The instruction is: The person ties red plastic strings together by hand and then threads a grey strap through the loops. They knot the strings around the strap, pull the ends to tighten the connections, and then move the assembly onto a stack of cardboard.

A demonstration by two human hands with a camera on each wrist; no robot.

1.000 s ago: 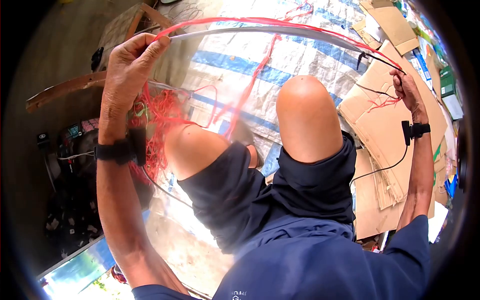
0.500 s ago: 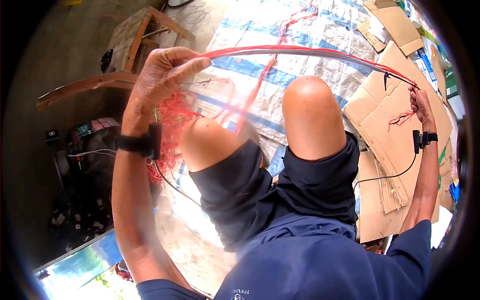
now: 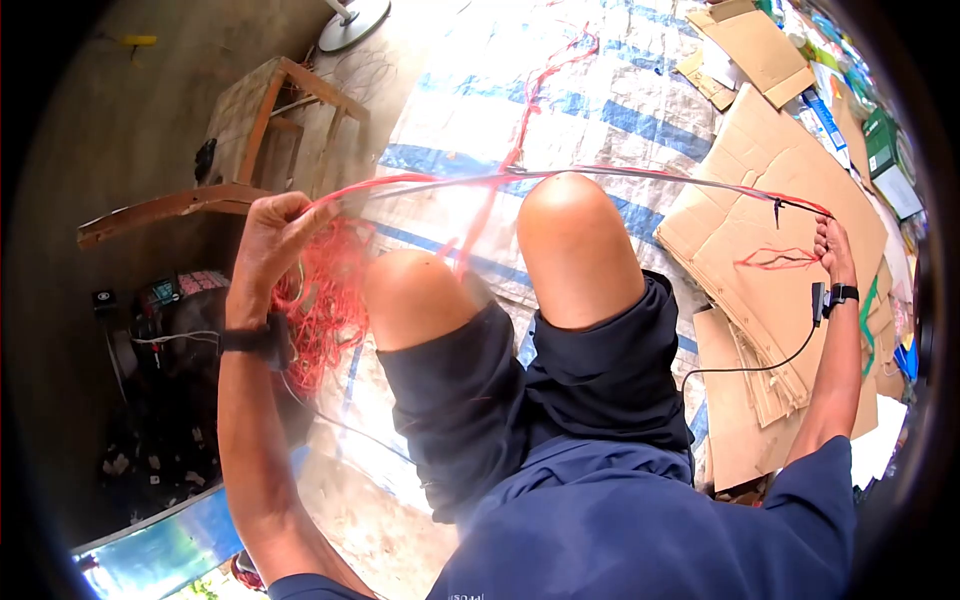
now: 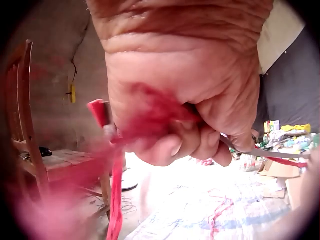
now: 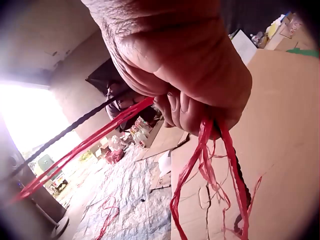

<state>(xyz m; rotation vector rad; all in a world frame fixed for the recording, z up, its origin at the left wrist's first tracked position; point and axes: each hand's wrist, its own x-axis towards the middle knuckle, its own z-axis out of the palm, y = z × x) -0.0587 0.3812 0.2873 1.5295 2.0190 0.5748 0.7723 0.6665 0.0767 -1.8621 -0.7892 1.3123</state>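
My left hand (image 3: 268,250) grips red plastic twine (image 3: 385,181) together with one end of a long grey strip (image 3: 650,174). At the far right, my right hand (image 3: 836,252) holds the other end of the twine and a black cord (image 3: 800,206), knotted to the strip. Twine and strip run side by side between the hands, passing over the right knee in the head view. Loose red ends (image 5: 230,165) and a black cord end dangle below the right fist. A tangled heap of red twine (image 3: 325,305) lies beside the left knee, partly blurred.
A white and blue striped tarp (image 3: 450,110) covers the floor, with a red strand (image 3: 530,100) on it. Flattened cardboard (image 3: 770,230) lies to the right, near a green box (image 3: 888,150). A wooden bench (image 3: 275,110) and a round stand base (image 3: 354,24) are at the upper left.
Both hands have come down, the left after first swinging rightward and then back left. The arched twine and strip have sunk with them to knee level and flattened. Both hands keep their hold.
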